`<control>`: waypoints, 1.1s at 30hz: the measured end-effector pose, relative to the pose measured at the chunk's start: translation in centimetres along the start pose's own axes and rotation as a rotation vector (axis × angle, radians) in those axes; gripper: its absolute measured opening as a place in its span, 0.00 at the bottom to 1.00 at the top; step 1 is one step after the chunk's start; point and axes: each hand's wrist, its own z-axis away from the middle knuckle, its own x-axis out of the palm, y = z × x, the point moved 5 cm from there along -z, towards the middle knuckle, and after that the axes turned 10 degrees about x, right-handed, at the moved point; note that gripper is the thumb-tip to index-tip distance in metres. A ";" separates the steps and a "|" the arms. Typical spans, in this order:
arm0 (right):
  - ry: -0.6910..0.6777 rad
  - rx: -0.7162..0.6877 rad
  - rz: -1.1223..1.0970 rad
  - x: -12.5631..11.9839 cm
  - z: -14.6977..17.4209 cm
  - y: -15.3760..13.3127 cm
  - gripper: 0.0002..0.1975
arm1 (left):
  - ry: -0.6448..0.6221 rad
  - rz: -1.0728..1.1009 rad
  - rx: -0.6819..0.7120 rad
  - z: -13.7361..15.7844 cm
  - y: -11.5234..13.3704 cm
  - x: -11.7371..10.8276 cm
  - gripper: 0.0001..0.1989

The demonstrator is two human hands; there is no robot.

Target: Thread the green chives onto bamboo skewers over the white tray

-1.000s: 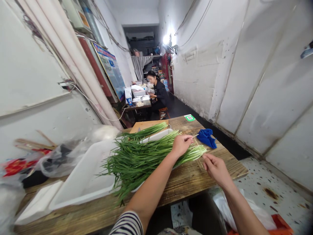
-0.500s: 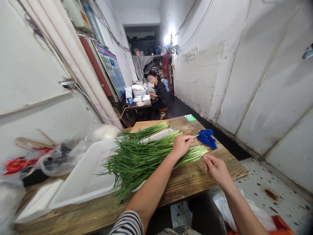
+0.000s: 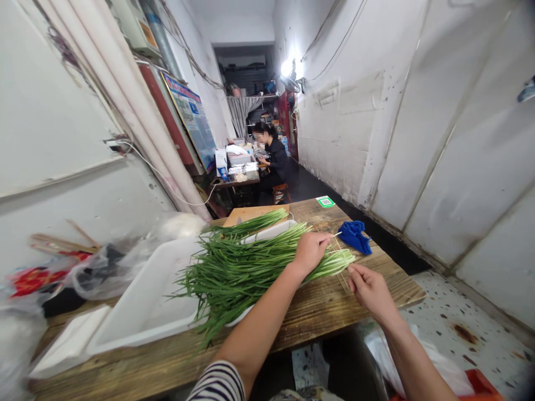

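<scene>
A large heap of garlic chives (image 3: 246, 267) lies across the table, green leaves to the left and pale stalk ends to the right. My left hand (image 3: 311, 252) rests over the stalks, its fingers pinched on a single chive whose pale tip sticks out to the right. Just past the cut ends, my right hand (image 3: 370, 285) is closed with thumb and forefinger together. What it pinches, if anything, is too small to make out. Thin straw-coloured strands (image 3: 343, 281) lie on the wood between the two hands. A smaller bunch of chives (image 3: 259, 224) lies behind the heap.
A white plastic tray (image 3: 137, 328) stands left of the chives on the wooden table (image 3: 301, 323). A blue cloth (image 3: 355, 236) lies near the right edge, and a wooden board (image 3: 242, 214) at the back. Plastic bags (image 3: 100, 278) crowd the left. Another person (image 3: 273, 159) sits farther off.
Both hands stay almost where they were, with the left still pinching the chive. The seated person in the background has lowered their head.
</scene>
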 end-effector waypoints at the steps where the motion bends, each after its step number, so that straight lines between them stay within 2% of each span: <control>1: 0.004 -0.002 0.004 0.0 0.0 0.1 0.22 | -0.021 -0.008 0.009 0.1 0.3 -0.1 0.12; 3: 0.023 -0.010 0.014 0.0 -0.1 0.3 0.21 | -0.108 -0.013 0.046 0.4 1.1 -0.1 0.13; 7: 0.059 -0.044 0.038 0.0 0.2 -0.3 0.20 | -0.361 -0.028 0.112 0.9 2.6 -0.7 0.16; 10: 0.099 -0.078 0.076 -0.1 0.7 -0.8 0.20 | -0.337 -0.094 0.044 0.5 2.3 -2.6 0.18; 13: 0.113 -0.095 0.093 -0.2 1.4 -0.4 0.20 | -0.316 -0.240 -0.031 0.0 1.1 -4.0 0.15; 18: 0.114 -0.084 0.018 0.1 2.6 1.4 0.17 | -0.555 -0.408 -0.057 0.5 -0.8 -3.1 0.08; 24: 0.083 -0.091 -0.020 0.3 2.6 2.2 0.16 | -0.668 -0.457 -0.152 1.1 -1.8 -3.0 0.07; 27: 0.079 -0.095 0.007 0.1 2.1 2.2 0.16 | -0.636 -0.465 -0.149 1.1 -1.5 -3.7 0.08; 33: 0.036 -0.146 0.113 -0.4 1.1 0.5 0.17 | -0.415 -0.456 -0.106 0.1 -0.5 -3.8 0.14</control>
